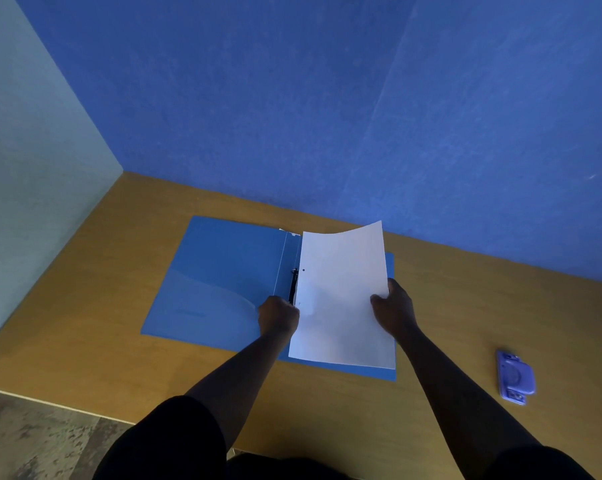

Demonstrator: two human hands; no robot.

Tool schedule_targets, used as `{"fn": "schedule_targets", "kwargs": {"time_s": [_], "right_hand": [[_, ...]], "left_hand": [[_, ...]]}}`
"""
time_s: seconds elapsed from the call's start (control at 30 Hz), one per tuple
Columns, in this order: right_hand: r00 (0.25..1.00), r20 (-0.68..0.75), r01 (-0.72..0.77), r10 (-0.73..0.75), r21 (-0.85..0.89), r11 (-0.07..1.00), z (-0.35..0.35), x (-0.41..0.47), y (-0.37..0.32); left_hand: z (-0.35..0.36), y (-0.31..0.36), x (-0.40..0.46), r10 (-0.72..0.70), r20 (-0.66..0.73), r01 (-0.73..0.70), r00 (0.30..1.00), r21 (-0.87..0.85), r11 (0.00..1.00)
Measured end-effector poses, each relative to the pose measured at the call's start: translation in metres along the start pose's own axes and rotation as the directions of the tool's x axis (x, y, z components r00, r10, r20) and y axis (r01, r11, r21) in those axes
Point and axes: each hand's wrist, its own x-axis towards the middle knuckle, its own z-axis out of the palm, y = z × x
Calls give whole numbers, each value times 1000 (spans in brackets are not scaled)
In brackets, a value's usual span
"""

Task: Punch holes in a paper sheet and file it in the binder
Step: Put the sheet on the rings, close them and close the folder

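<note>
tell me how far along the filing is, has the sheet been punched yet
Punching looks done: a hole shows near the paper sheet's left edge, and the hole punch lies aside. In hand: left hand and right hand hold the sheet over the open binder. Left: seating it on the clip and closing.

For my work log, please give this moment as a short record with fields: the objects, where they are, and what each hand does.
binder: blue binder, lying open on the wooden table
sheet: white paper sheet over the binder's right half, far edge curling up, one punched hole visible near its left edge
binder clip: black ring mechanism at the spine, beside the sheet's left edge
left hand: left hand grips the sheet's left edge by the spine
right hand: right hand grips the sheet's right edge
hole punch: purple hole punch on the table, to the right, untouched
</note>
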Motion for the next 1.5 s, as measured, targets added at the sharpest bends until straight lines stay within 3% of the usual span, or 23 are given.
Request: {"fn": "schedule_targets", "kwargs": {"time_s": [0.17,0.33,0.53,0.73,1.1,1.5], "right_hand": [[1000,9,-7,7,-14,1000,0,3,3],[1000,24,12,-11,-27,1000,1,6,2],[1000,29,10,-9,-31,999,-1,12,6],[999,34,10,-9,-39,999,0,15,11],[998,55,14,-11,-59,998,-1,21,14],[998,66,10,-8,-33,999,3,27,18]], "left_hand": [[5,-3,5,-73,-29,71,997,-41,997],[10,-7,-1,59,-131,-73,990,-108,991],[14,-14,-5,121,-67,-134,990,-248,959],[16,-21,6,193,-15,-193,981,-135,972],[25,-20,9,191,29,-189,981,-57,980],[16,-17,3,182,-92,-178,979,43,983]]}}
